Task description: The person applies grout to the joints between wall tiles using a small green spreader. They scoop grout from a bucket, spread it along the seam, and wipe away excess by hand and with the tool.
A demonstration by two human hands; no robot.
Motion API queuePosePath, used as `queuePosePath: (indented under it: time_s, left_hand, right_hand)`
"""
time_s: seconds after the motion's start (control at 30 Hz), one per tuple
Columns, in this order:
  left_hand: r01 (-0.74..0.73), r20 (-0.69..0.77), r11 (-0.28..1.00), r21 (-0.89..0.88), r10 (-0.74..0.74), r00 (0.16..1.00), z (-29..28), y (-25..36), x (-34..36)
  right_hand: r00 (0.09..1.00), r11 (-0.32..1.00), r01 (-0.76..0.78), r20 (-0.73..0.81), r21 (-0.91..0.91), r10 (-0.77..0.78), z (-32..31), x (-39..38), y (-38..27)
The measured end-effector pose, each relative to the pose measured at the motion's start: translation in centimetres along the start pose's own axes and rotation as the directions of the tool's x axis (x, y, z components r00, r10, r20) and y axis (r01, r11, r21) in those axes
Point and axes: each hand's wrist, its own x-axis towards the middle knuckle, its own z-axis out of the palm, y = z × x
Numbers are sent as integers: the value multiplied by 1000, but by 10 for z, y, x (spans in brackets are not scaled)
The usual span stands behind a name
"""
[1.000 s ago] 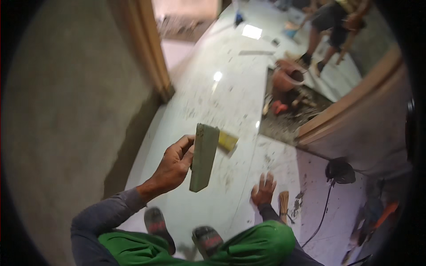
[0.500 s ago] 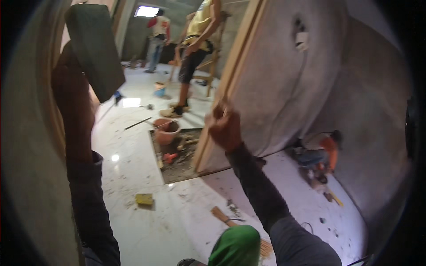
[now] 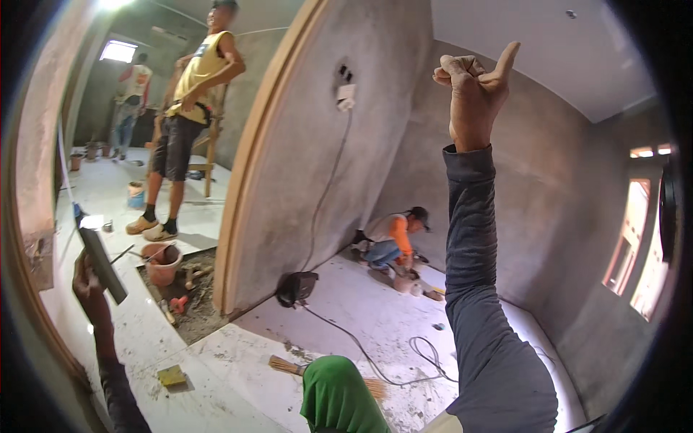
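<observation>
My left hand (image 3: 88, 289), low at the left, grips a dark grey-green rectangular slab (image 3: 104, 265) by its side. The slab is tilted, with its narrow edge turned toward me; its exact kind does not show. My right hand (image 3: 478, 97) is raised high in front of the far wall and holds nothing. One digit stretches upward while the others curl. Below the left hand, a yellow block, perhaps a sponge (image 3: 172, 376), lies on the white floor. Past the slab stands an orange bucket (image 3: 163, 265) in an untiled patch of floor.
A wooden door frame (image 3: 249, 166) edges the grey wall. Beyond it stand a person in yellow (image 3: 202, 79) and another person (image 3: 132, 94). Someone in orange sleeves (image 3: 397, 234) squats at the right. A broom (image 3: 287, 365), a black floodlight-like box (image 3: 296, 288) and its cable lie on the floor.
My view has swung right and up. My left hand has lowered with the slab. My right hand has risen and uncurled one digit.
</observation>
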Motion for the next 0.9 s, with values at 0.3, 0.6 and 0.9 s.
queuePosePath:
  time_s: [0.3,0.6,0.9]
  left_hand:
    - [44,-8,988,-146,-45,999,-44,-8,-4]
    - [-10,-208,993,-114,-14,978,-107,100,6]
    - [-48,-259,993,-105,19,966,-140,98,2]
  right_hand:
    - [929,967,-242,268,-84,255,42,-85,-8]
    - [899,957,-272,329,-101,290,132,-196,-7]
    - [971,983,-180,167,39,171,73,-116,-1]
